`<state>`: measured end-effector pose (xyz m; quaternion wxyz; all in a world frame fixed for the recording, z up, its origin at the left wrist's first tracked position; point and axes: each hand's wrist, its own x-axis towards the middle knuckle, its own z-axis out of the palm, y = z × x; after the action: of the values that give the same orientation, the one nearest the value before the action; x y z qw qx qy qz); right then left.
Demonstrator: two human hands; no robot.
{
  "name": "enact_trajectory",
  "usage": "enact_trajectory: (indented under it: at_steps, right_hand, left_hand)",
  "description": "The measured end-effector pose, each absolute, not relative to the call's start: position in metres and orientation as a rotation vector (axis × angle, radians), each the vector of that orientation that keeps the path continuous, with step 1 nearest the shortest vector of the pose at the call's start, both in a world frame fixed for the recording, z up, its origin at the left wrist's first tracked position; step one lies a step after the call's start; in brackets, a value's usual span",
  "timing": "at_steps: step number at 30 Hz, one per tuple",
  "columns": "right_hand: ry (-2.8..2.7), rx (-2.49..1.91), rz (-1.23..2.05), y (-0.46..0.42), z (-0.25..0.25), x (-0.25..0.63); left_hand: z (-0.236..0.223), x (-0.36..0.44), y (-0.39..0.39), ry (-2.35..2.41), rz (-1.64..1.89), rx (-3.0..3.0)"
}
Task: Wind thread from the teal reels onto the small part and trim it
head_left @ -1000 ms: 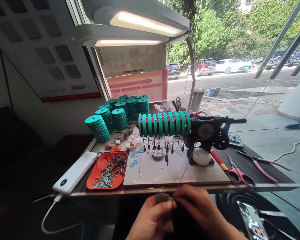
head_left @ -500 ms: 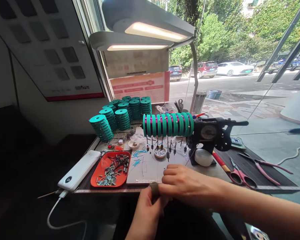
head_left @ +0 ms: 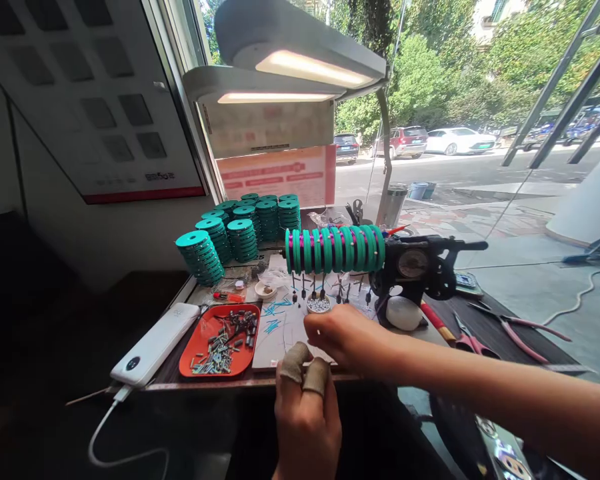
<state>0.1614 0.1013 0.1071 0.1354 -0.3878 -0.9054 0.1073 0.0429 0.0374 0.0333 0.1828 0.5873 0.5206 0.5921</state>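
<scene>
My left hand [head_left: 307, 413] is at the table's front edge, fingers curled closed, with grey-brown cloth finger covers on two fingers; what it holds, if anything, is hidden. My right hand [head_left: 347, 337] is above the pale board [head_left: 267, 357], fingers bent together in a closed pinch just in front of a small round dish of white beads [head_left: 319, 305]. Nothing can be made out between its fingertips. Behind the hands, a row of green discs with magenta thread [head_left: 335, 249] sits on a black hand-cranked device [head_left: 413, 263]. Small dark weights [head_left: 303, 292] hang below the discs.
An orange-red tray [head_left: 220, 367] of small metal parts and a white power bank [head_left: 155, 343] lie left. Stacked green spools [head_left: 200, 257] stand behind. Pink-handled scissors [head_left: 473, 340] and pliers [head_left: 520, 333] lie right. A lamp [head_left: 300, 47] hangs overhead.
My right hand has moved up and away from my left hand, toward the bead dish. The left hand has turned, bringing its covered fingers into view. The camera view has shifted slightly.
</scene>
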Motion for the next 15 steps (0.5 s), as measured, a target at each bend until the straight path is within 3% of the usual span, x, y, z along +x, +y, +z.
enact_trajectory:
  at_steps: [10, 15]
  right_hand:
    - [-2.629, -1.249, 0.443, 0.111, 0.119, 0.154]
    - [-2.573, -1.05, 0.283, 0.08, 0.107, 0.186]
  left_hand:
    - [0.05, 0.026, 0.044, 1.207, 1.417, 2.085]
    - [0.055, 0.035, 0.034, 1.22, 1.166, 1.365]
